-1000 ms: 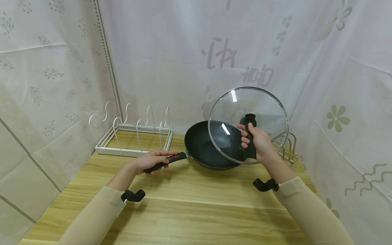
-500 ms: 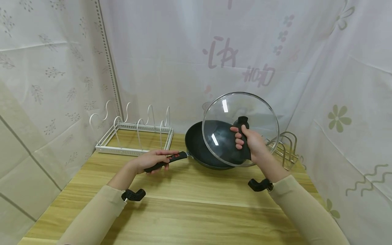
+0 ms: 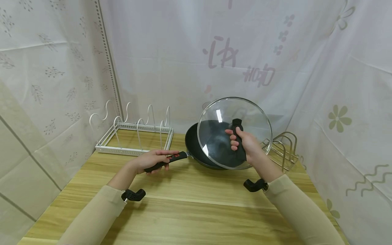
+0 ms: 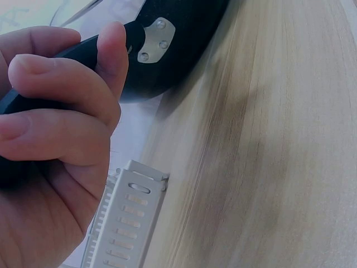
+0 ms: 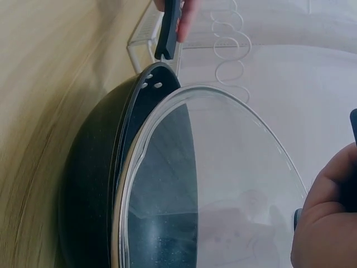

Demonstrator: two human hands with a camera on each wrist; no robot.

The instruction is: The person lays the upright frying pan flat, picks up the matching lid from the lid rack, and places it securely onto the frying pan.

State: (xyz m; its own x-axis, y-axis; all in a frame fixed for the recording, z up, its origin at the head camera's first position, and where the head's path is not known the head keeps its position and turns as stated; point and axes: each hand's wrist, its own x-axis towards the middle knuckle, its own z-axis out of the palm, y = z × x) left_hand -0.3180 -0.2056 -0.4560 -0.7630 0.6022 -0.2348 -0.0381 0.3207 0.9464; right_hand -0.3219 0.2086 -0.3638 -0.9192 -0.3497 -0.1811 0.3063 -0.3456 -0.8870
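A black wok [image 3: 193, 140] stands on the wooden table, its long handle [image 3: 178, 157] pointing left. My left hand [image 3: 150, 161] grips that handle; in the left wrist view the fingers curl around it near the riveted bracket [image 4: 157, 40]. A clear glass lid [image 3: 218, 110] with a metal rim is tilted up over the wok's right part. By its black knob handle [image 3: 237, 126] my right hand [image 3: 247, 144] holds it. In the right wrist view, the lid's lower rim [image 5: 124, 223] lies close to the wok's edge; whether they touch, I cannot tell.
At the back left stands a white wire rack [image 3: 116, 150] with curved dividers. A gold wire rack [image 3: 288, 149] sits at the right, partly behind the lid and right hand. Patterned cloth [image 3: 171, 61] hangs behind the table [image 3: 196, 217] and along both sides.
My right hand has moved left and slightly down with the lid, which now covers more of the wok in view. The left hand and the wok stay in place.
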